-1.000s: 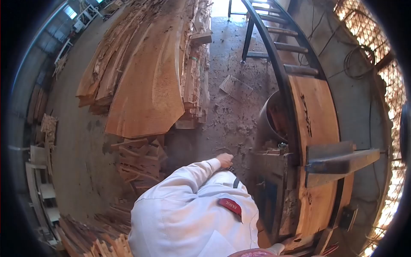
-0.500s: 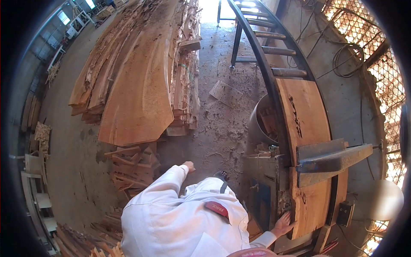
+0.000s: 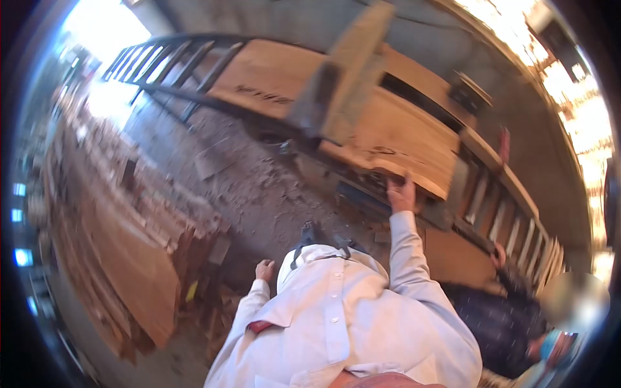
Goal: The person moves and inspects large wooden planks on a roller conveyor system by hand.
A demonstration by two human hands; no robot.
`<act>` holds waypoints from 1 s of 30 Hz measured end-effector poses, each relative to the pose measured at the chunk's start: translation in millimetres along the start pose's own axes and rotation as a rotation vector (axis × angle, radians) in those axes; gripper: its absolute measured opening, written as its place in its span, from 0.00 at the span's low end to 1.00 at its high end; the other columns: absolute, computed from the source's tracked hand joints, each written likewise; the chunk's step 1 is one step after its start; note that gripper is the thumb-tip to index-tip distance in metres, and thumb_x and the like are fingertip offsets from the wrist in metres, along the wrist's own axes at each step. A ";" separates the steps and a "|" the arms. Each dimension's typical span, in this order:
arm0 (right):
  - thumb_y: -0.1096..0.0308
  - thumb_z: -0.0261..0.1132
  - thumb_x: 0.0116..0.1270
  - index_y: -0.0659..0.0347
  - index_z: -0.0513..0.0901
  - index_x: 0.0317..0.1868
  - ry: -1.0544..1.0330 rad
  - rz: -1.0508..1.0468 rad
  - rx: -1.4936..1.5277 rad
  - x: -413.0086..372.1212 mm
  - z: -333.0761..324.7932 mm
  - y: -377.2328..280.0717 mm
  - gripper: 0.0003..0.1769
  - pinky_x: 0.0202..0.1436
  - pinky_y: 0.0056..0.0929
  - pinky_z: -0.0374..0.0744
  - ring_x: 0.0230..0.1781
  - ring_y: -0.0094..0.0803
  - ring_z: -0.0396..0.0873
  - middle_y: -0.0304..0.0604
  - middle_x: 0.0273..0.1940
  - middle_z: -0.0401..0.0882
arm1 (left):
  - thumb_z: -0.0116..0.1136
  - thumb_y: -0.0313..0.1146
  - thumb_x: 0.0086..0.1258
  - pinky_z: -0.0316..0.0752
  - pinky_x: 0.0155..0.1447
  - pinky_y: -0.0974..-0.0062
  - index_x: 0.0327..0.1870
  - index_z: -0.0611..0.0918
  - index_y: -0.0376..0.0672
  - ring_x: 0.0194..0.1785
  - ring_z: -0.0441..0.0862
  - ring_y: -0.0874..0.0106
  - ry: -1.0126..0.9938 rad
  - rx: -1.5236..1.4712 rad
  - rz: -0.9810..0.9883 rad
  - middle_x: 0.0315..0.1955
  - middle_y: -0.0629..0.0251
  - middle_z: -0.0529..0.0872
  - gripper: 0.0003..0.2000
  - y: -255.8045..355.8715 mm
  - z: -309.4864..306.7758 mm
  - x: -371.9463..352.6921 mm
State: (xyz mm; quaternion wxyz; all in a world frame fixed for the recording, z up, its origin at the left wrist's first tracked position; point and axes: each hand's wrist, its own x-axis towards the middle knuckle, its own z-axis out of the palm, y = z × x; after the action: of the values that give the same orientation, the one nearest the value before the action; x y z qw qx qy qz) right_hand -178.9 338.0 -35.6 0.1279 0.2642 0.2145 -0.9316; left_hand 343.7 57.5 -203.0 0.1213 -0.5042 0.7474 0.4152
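My right hand [image 3: 402, 193] is at the near edge of a thick wooden plank [image 3: 407, 139], its fingers closed on the edge, one finger lying on top. The plank has dark handwritten marks and runs beneath a metal guard [image 3: 352, 81] of a saw-like machine. A second stretch of wood with black marks shows beyond the guard. Away from the machine, my left hand [image 3: 264, 269] hangs beside my body, loosely curled, with nothing visible in it.
A roller conveyor [image 3: 187, 64] extends beyond the machine; another roller section [image 3: 495, 207] lies at the right. There a co-worker in dark clothing [image 3: 495, 323] has a hand [image 3: 498, 254] by the rollers. Stacked boards [image 3: 123, 271] stand at left. Debris covers the floor [image 3: 259, 174].
My view has swung right, so the machine now lies across the front and a co-worker shows at right. My right hand stays at the plank's edge. My left hand has dropped closer to my body.
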 end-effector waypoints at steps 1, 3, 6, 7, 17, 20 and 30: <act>0.65 0.69 0.76 0.59 0.80 0.60 0.081 -0.022 -0.027 -16.3 0.1 2.0 0.16 0.68 0.50 0.81 0.60 0.44 0.81 0.45 0.57 0.85 | 0.65 0.46 0.69 0.80 0.62 0.61 0.51 0.90 0.38 0.55 0.89 0.55 0.014 0.014 0.063 0.49 0.51 0.92 0.20 5.5 2.6 -1.3; 0.63 0.69 0.75 0.58 0.81 0.58 0.160 -0.020 -0.045 -34.0 -17.1 -11.7 0.16 0.70 0.53 0.78 0.62 0.45 0.80 0.45 0.56 0.86 | 0.65 0.45 0.69 0.81 0.61 0.61 0.50 0.90 0.38 0.53 0.89 0.56 -0.042 0.016 0.026 0.48 0.51 0.92 0.19 17.1 4.3 -9.0; 0.61 0.72 0.73 0.56 0.83 0.57 0.149 0.010 -0.023 -71.3 -65.6 -33.1 0.17 0.72 0.55 0.74 0.58 0.44 0.82 0.44 0.53 0.87 | 0.66 0.44 0.69 0.81 0.59 0.62 0.49 0.91 0.38 0.52 0.90 0.57 -0.085 0.016 -0.029 0.47 0.51 0.92 0.19 30.8 1.7 -32.6; 0.61 0.72 0.73 0.56 0.83 0.58 0.164 0.005 -0.017 -83.2 -77.1 -44.3 0.18 0.71 0.54 0.76 0.59 0.43 0.82 0.43 0.55 0.86 | 0.66 0.44 0.69 0.82 0.58 0.63 0.49 0.91 0.38 0.51 0.90 0.57 -0.094 0.017 -0.045 0.46 0.51 0.92 0.19 35.2 -0.3 -36.8; 0.59 0.72 0.73 0.56 0.84 0.57 0.348 -0.225 -0.048 -159.4 -183.0 -224.8 0.18 0.67 0.50 0.78 0.56 0.43 0.83 0.43 0.55 0.87 | 0.64 0.46 0.68 0.81 0.57 0.63 0.47 0.91 0.39 0.49 0.90 0.56 -0.132 0.127 0.044 0.43 0.51 0.93 0.19 66.6 -3.0 -40.9; 0.59 0.71 0.74 0.57 0.83 0.59 0.388 -0.332 -0.021 -163.8 -202.4 -282.4 0.18 0.68 0.49 0.77 0.57 0.44 0.82 0.42 0.55 0.86 | 0.63 0.44 0.69 0.81 0.56 0.63 0.48 0.90 0.36 0.50 0.90 0.57 -0.155 0.184 0.235 0.44 0.50 0.92 0.19 47.2 22.5 -10.2; 0.61 0.64 0.79 0.65 0.76 0.68 0.409 -0.909 -0.404 -177.1 -227.8 -308.9 0.24 0.66 0.30 0.75 0.60 0.35 0.79 0.43 0.62 0.80 | 0.61 0.43 0.75 0.81 0.57 0.66 0.55 0.88 0.35 0.50 0.90 0.62 -0.223 0.228 0.236 0.48 0.49 0.92 0.20 46.9 47.8 9.5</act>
State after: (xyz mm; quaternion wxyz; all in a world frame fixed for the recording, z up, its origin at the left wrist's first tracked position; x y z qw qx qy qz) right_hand -41.4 737.0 -11.1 -0.2843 0.2910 0.5029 -0.7626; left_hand 287.9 93.7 -215.3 0.2102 -0.3470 0.8253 0.3928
